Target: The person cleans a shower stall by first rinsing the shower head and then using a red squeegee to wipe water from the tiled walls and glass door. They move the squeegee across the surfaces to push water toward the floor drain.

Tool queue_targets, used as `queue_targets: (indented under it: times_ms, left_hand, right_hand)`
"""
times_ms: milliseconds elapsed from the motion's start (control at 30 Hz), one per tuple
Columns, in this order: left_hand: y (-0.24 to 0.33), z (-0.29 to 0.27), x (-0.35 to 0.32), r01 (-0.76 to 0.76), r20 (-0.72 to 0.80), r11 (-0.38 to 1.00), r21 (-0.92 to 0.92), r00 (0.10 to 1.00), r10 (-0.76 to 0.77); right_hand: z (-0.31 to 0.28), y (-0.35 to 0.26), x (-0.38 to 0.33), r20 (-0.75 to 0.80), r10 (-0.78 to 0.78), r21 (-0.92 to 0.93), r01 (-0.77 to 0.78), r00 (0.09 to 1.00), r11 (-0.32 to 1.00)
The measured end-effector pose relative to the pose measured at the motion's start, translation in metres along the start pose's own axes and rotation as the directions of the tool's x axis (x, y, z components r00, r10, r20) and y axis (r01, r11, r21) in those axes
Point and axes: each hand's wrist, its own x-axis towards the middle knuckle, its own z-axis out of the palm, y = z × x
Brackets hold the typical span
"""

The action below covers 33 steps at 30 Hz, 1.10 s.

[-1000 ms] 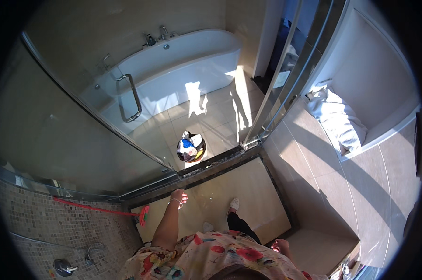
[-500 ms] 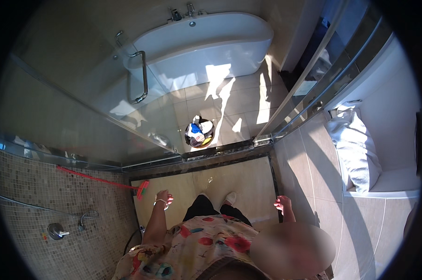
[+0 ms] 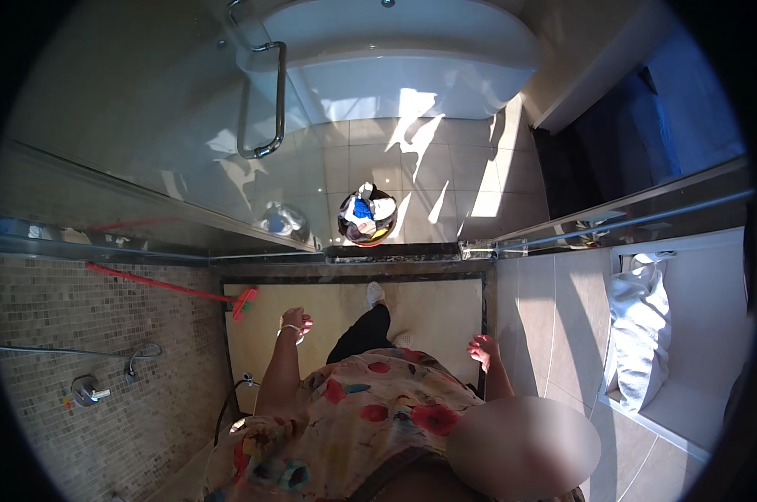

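I stand on the beige floor [image 3: 437, 305] of a shower stall, looking down past a flowered top. My left hand [image 3: 296, 322], with a bracelet at the wrist, hangs empty with loosely curled fingers, just right of the red head of a long-handled brush [image 3: 244, 301] that leans on the mosaic wall. On the other side, my right hand [image 3: 482, 350] is empty too, fingers apart, close to the tiled wall. My two feet in light shoes point toward the dark threshold [image 3: 353, 255].
A dark bucket [image 3: 367, 216] with cloths and bottles stands just outside the threshold. Beyond it is a white bathtub [image 3: 395, 50]. The glass door's metal handle [image 3: 261, 100] is upper left. White towels [image 3: 642, 326] lie on a ledge at right. A shower valve [image 3: 85, 391] and hose [image 3: 228, 402] are on the left wall.
My left hand has dropped back from the doorway toward my side. My right hand has come into view, and the view has tipped further down and forward.
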Motion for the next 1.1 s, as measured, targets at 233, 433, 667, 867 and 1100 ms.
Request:
queue_targets:
  times_ms: [233, 433, 667, 867, 1100]
  left_hand:
    - [0.062, 0.066, 0.053, -0.013, 0.141, 0.996, 0.091, 0.990, 0.000]
    - [0.099, 0.127, 0.129, -0.081, 0.223, 0.964, 0.253, 0.975, 0.024]
    - [0.134, 0.198, 0.190, -0.148, 0.213, 0.962, 0.228, 0.972, 0.099]
    - [0.145, 0.244, 0.241, -0.207, 0.209, 0.936, 0.284, 0.966, 0.150]
    - [0.145, 0.276, 0.330, -0.355, 0.011, 0.665, 0.657, 0.887, 0.462]
  right_hand:
    - [0.042, -0.046, 0.028, -0.064, 0.069, -0.059, -0.073, 0.996, 0.996]
    - [0.115, -0.096, 0.067, 0.027, -0.020, -0.265, 0.026, 0.999, 0.964]
    - [0.206, -0.124, 0.107, 0.186, 0.010, -0.366, 0.060, 0.982, 0.929]
    - [0.202, -0.083, 0.141, 0.210, 0.150, -0.306, -0.081, 0.966, 0.949]
    - [0.157, -0.046, 0.155, 0.138, 0.244, -0.381, -0.176, 0.960, 0.908]
